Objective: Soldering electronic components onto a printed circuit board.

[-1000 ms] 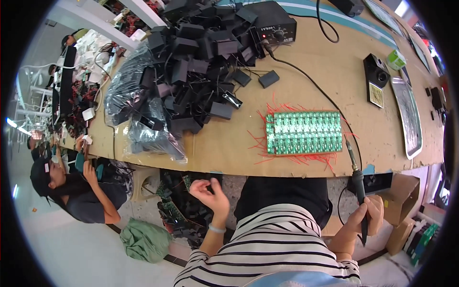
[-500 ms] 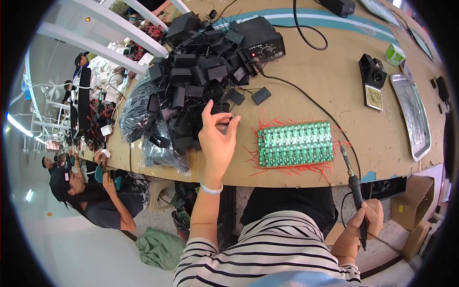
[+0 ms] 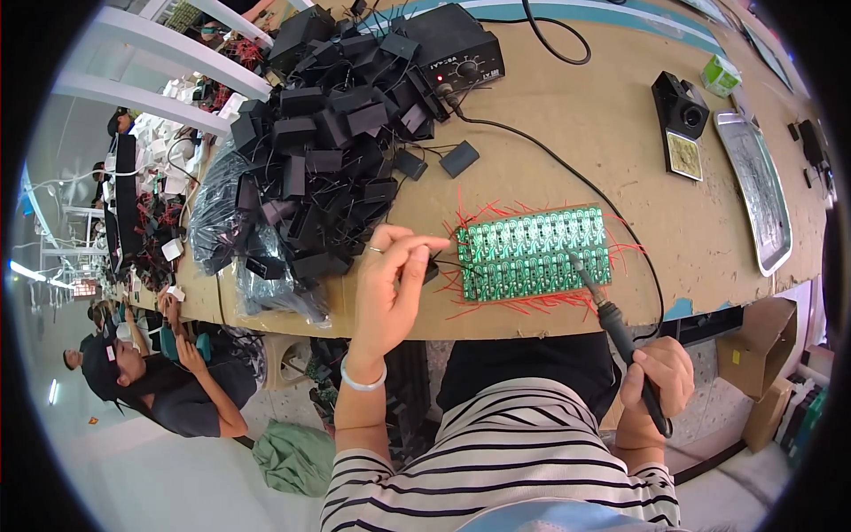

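Observation:
My right hand (image 3: 660,377) grips a soldering iron (image 3: 615,326) by its dark handle. The iron's metal tip is over the right part of a green circuit board panel (image 3: 532,253), which has thin red wires (image 3: 496,310) sticking out round its edges. At the panel's left edge my left hand (image 3: 387,288) is closed in a pinch. A small black box (image 3: 432,269) with thin dark wires shows at its fingertips, partly hidden by the fingers; the wires reach onto the panel's left end.
A large heap of black boxes (image 3: 324,160) lies on clear plastic bags at left. Behind it stands a black soldering station (image 3: 452,53), its cord running to the iron. At right are an iron stand (image 3: 678,115) and a metal tray (image 3: 758,195). Another person (image 3: 168,372) works at far left.
My left hand has moved from the heap toward me to the panel's left edge, with a black box at its fingers. The iron has swung left, its tip now over the panel.

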Motion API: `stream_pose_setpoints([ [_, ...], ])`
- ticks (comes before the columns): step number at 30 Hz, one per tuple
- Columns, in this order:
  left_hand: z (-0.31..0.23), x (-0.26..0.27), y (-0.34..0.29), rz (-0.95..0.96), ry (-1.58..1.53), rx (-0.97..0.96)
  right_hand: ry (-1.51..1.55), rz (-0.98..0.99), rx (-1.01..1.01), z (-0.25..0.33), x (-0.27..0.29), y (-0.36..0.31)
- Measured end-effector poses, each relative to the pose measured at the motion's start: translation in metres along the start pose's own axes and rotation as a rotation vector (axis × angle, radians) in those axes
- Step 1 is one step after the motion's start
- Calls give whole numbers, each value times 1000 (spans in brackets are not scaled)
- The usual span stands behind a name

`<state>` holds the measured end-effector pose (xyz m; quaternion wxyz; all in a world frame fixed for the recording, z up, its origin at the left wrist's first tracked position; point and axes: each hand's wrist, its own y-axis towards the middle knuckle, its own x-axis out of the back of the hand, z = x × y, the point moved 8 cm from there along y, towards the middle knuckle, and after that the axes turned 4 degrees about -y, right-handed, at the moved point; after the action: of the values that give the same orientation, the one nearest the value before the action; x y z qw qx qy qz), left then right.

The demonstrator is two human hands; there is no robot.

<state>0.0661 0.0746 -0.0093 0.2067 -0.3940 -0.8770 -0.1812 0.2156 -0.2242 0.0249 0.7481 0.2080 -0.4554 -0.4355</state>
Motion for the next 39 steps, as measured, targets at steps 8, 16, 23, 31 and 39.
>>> stream_pose_setpoints([
  [8,-7,34,5,-335,-20,-90,54,115,32,10,-23,13],
  [16,-54,27,-4,-190,382,-225,109,127,50,7,-40,20],
  [23,-4,-29,23,214,50,-55,197,140,-4,4,-60,28],
  [31,-5,-34,44,154,102,-109,205,183,-24,-4,-81,28],
  [39,-1,-36,45,194,73,-17,207,216,-9,-4,-87,29],
])
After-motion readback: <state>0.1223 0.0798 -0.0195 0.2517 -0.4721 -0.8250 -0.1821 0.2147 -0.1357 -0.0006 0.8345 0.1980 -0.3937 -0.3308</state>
